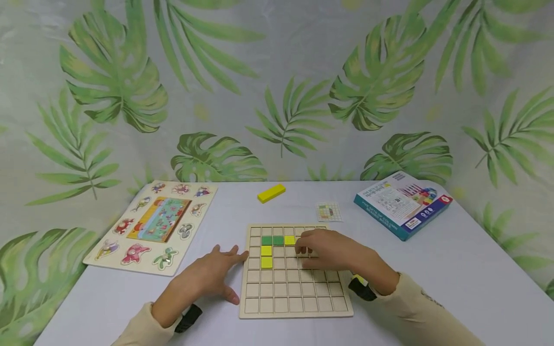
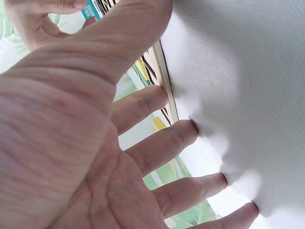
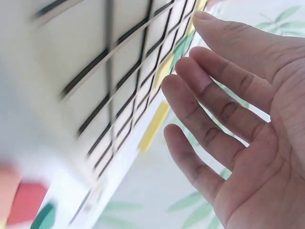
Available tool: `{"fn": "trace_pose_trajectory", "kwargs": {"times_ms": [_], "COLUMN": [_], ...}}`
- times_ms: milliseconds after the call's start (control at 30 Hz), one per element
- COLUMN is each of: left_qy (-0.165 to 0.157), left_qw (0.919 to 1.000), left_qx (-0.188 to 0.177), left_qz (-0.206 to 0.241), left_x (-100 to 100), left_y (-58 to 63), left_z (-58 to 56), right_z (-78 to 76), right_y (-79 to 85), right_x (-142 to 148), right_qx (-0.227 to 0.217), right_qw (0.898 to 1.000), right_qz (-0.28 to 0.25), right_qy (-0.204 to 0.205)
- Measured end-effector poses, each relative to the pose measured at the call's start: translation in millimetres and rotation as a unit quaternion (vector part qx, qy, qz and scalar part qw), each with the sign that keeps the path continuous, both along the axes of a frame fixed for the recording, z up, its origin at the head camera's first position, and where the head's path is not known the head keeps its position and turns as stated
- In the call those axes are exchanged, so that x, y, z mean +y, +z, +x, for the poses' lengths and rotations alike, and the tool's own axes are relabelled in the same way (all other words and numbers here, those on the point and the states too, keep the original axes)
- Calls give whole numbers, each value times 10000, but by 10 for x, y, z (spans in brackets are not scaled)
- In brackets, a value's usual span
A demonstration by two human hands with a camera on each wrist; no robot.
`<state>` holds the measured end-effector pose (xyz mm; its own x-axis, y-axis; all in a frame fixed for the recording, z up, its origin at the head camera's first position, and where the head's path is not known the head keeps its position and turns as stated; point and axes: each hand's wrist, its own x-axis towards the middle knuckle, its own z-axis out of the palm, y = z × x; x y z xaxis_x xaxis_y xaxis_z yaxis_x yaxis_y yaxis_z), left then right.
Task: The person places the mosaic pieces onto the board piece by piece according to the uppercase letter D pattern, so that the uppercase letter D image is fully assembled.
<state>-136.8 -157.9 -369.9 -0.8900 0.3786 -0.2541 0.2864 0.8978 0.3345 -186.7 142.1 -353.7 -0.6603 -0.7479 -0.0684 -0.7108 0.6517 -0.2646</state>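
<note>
A wooden grid board [image 1: 287, 307] lies on the table in the head view. Two green tiles [image 1: 272, 240] and a yellow tile [image 1: 289, 240] sit in a row in its upper cells, with two more yellow tiles [image 1: 266, 257] below the left green one. My right hand [image 1: 329, 250] hovers over the board's right side, its fingertips close to the row; in the right wrist view its fingers [image 3: 190, 102] are loosely bent with nothing between them. Beside the board's left edge, my left hand [image 1: 212, 274] rests spread, fingertips [image 2: 219, 180] on the white tablecloth.
An animal picture puzzle board [image 1: 199, 235] lies at the left. Behind the grid board are a yellow bar [image 1: 271, 193] and a small printed grid card [image 1: 329, 211]. A blue and white box [image 1: 402, 204] lies at the back right. Blurred coloured shapes [image 3: 28, 202] show low in the right wrist view.
</note>
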Motion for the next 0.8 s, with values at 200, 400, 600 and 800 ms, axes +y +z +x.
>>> {"fn": "trace_pose_trajectory", "kwargs": {"times_ms": [200, 400, 600, 800], "left_qy": [25, 14, -24, -63], "left_qw": [10000, 10000, 10000, 10000], "left_qx": [-14, -7, 28, 35], "left_qz": [9, 28, 35, 33], "left_x": [0, 5, -3, 0], "left_y": [-1, -4, -18, -29], "left_z": [-3, -4, -10, -19], "right_z": [37, 76, 84, 36], "right_y": [19, 2, -9, -59], "right_x": [375, 711, 981, 1190], "right_qx": [-182, -340, -534, -765], "right_qw": [9992, 9955, 9908, 9869], "right_qz": [-170, -154, -276, -295], "right_qy": [-304, -867, -1209, -1392]}}
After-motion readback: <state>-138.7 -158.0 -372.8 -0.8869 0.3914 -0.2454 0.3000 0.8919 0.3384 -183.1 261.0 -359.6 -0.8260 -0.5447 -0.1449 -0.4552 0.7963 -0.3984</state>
